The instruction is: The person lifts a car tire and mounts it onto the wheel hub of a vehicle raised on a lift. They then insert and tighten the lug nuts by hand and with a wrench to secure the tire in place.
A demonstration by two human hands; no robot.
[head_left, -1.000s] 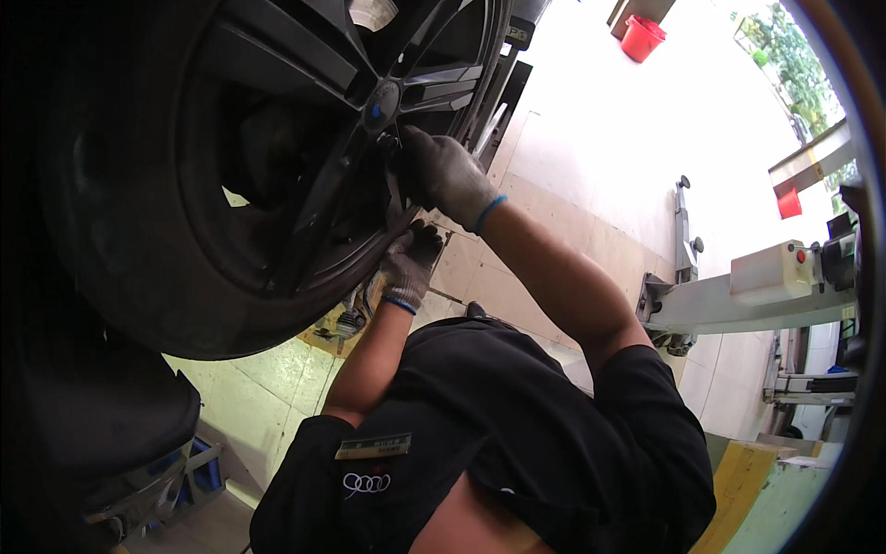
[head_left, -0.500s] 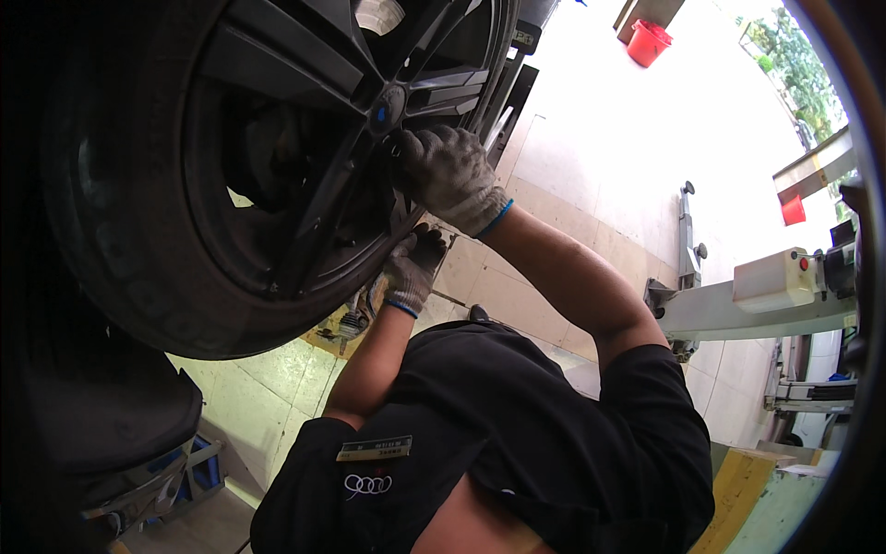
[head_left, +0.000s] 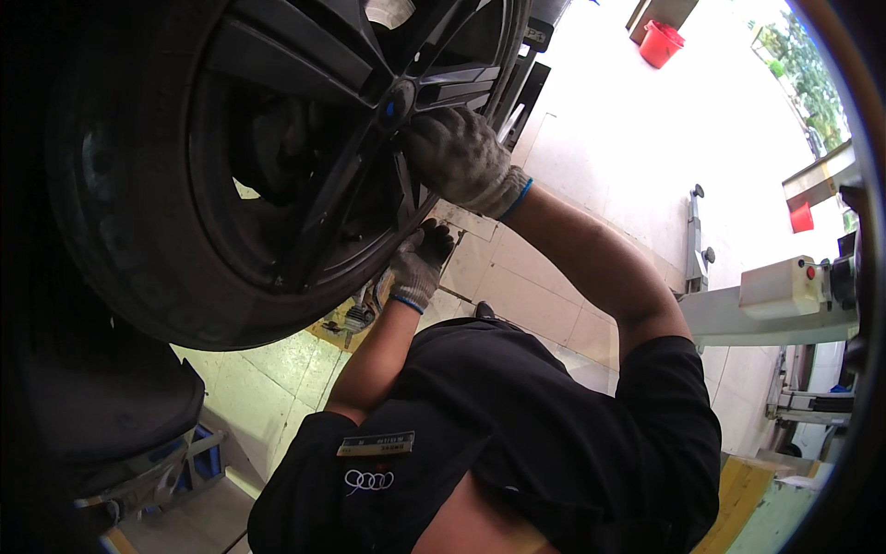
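The gloved right hand [head_left: 464, 159] is held farther forward, its fingers curled inward and their tips hidden; the right forearm [head_left: 595, 251] is stretched diagonally leftward; the gloved left hand [head_left: 418, 268] is held nearer, fingers loosely parted; the left forearm [head_left: 377, 353] is angled forward and rightward.

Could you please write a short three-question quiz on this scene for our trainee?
1. Multiple choice: Which part of the wheel is the right hand nearest to?
A) The outer wall at the picture's left
B) Its middle
C) The lowest edge
2. True or false: Neither of the person's hands wears a glove.
3. Fill in the blank: The bucket near the top edge of the picture is ____ in colour.

Key:
1. B: it is close beside the centre cap.
2. False: it and the left hand both wear grey gloves with blue cuff edges.
3. Red.
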